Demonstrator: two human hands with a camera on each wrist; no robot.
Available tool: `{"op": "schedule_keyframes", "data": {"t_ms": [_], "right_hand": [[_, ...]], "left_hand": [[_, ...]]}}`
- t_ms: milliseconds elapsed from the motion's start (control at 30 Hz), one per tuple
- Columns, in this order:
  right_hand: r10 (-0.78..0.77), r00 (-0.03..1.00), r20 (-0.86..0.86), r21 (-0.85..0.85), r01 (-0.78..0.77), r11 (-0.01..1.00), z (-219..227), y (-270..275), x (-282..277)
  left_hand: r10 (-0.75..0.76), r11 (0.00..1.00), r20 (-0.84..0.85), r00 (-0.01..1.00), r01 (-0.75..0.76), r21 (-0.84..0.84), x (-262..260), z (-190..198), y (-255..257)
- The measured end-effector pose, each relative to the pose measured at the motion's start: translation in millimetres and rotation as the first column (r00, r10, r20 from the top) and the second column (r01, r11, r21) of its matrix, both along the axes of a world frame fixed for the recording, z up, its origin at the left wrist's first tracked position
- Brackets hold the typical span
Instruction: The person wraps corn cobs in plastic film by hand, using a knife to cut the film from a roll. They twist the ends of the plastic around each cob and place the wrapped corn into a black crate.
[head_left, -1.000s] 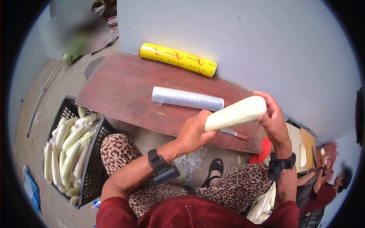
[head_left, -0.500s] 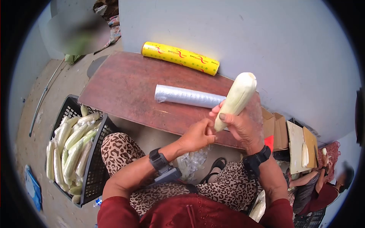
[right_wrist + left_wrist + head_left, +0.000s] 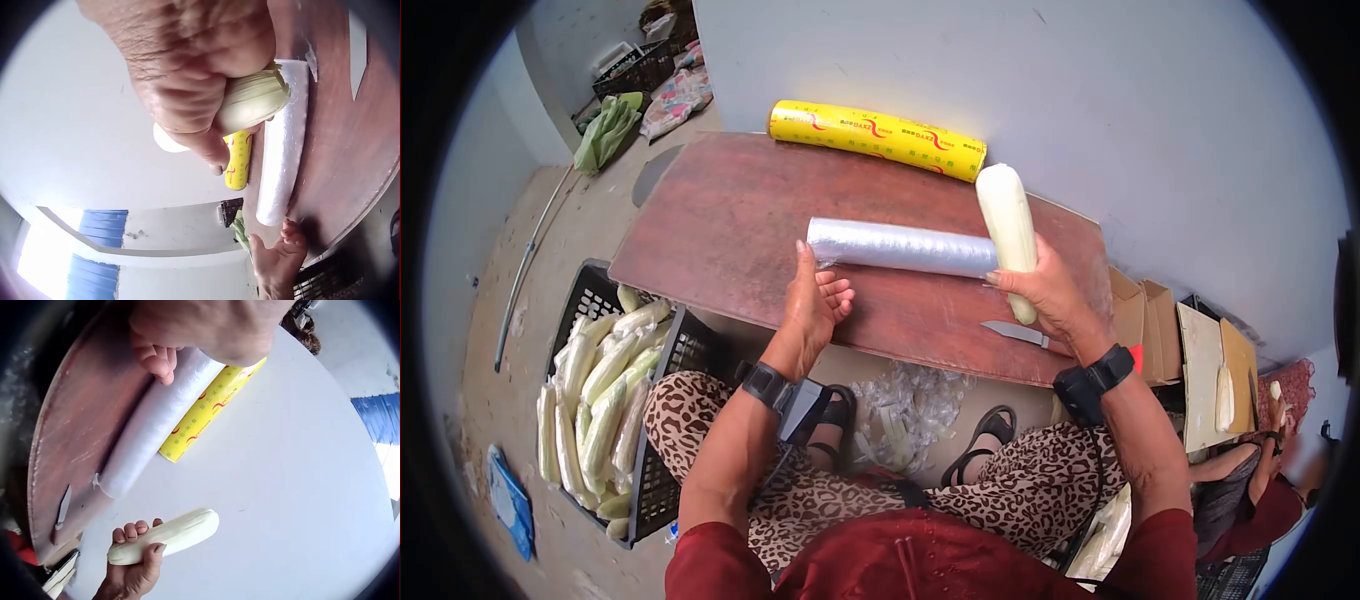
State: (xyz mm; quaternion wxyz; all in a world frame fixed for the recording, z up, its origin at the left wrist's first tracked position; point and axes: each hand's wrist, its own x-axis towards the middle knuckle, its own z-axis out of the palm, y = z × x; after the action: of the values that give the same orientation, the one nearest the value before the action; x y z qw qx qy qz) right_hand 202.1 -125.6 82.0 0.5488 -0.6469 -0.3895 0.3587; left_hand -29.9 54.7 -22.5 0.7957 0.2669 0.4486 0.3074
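My right hand (image 3: 1055,295) grips a pale ear of corn (image 3: 1008,215) in its husk near the lower end, its other end pointing up and away. The ear overlaps the right end of a clear cling film roll (image 3: 900,246) in the head view. My left hand (image 3: 810,300) holds nothing. Its thumb points up beside the roll's left end, and its fingers (image 3: 159,361) are loosely bent. In the right wrist view the leafy end of the ear (image 3: 256,100) sticks out of the right hand.
A yellow printed roll (image 3: 880,138) lies along the wall side of the red-brown table (image 3: 710,220). A knife (image 3: 1015,331) lies near its front edge. At left stands a black crate (image 3: 665,430) of wrapped ears. Cardboard boxes (image 3: 1150,325) and another person (image 3: 1250,510) are at right.
The left hand has let go of the ear of corn and moved left to the film roll's end. The right hand has turned the ear more upright and holds it alone.
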Motion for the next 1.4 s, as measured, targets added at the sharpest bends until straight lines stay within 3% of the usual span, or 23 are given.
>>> {"op": "schedule_keyframes", "data": {"t_ms": [67,333,433,533,633,767,967,1167,1267,1367,1400], "right_hand": [[0.004,0.996,0.089,-0.018,-0.003,1.0,-3.6,0.9,3.9],[0.052,0.972,0.23,-0.179,-0.01,0.984,-8.5,3.6,8.5],[0.03,0.981,0.19,-0.117,-0.008,0.993,-14.5,8.5,12.5],[0.009,1.0,-0.012,-0.075,-0.01,0.997,-15.0,13.4,12.7],[-0.023,0.996,-0.092,-0.058,0.018,0.998,-15.3,18.9,13.9],[-0.075,0.988,-0.137,-0.075,0.065,0.995,-24.7,23.4,22.7],[-0.096,0.985,-0.141,-0.1,0.082,0.992,-35.6,29.5,34.5],[-0.077,0.988,-0.132,-0.065,0.069,0.996,-35.3,38.0,39.9],[-0.047,0.99,-0.136,-0.039,0.042,0.998,-38.3,42.9,46.5],[-0.03,0.989,-0.146,-0.028,0.026,0.999,-37.6,46.0,49.4],[-0.025,0.988,-0.153,-0.021,0.022,1.0,-36.3,46.3,49.4]], "left_hand": [[0.041,0.999,-0.029,0.999,-0.042,-0.017,2.2,-1.8,5.5],[-0.058,0.997,-0.075,0.996,0.062,0.052,2.3,-9.8,8.5],[-0.071,0.995,-0.101,0.992,0.078,0.066,0.2,-9.7,8.1],[-0.091,0.989,-0.192,0.977,0.112,0.099,-2.4,-6.4,7.6],[-0.126,0.974,-0.277,0.953,0.172,0.148,-8.7,-3.8,7.8],[-0.168,0.94,-0.399,0.901,0.268,0.209,-18.1,0.4,12.3],[-0.203,0.814,-0.602,0.772,0.475,0.335,-28.5,-1.4,18.3],[-0.176,0.782,-0.652,0.737,0.507,0.362,-27.7,0.7,15.0],[0.106,0.518,-0.8,0.591,0.654,0.552,-28.3,-16.4,17.1],[0.391,0.314,-0.806,0.444,0.759,0.57,-24.6,7.7,-6.4],[0.453,0.184,-0.752,0.479,0.775,0.604,-25.6,4.2,-3.9]]}}
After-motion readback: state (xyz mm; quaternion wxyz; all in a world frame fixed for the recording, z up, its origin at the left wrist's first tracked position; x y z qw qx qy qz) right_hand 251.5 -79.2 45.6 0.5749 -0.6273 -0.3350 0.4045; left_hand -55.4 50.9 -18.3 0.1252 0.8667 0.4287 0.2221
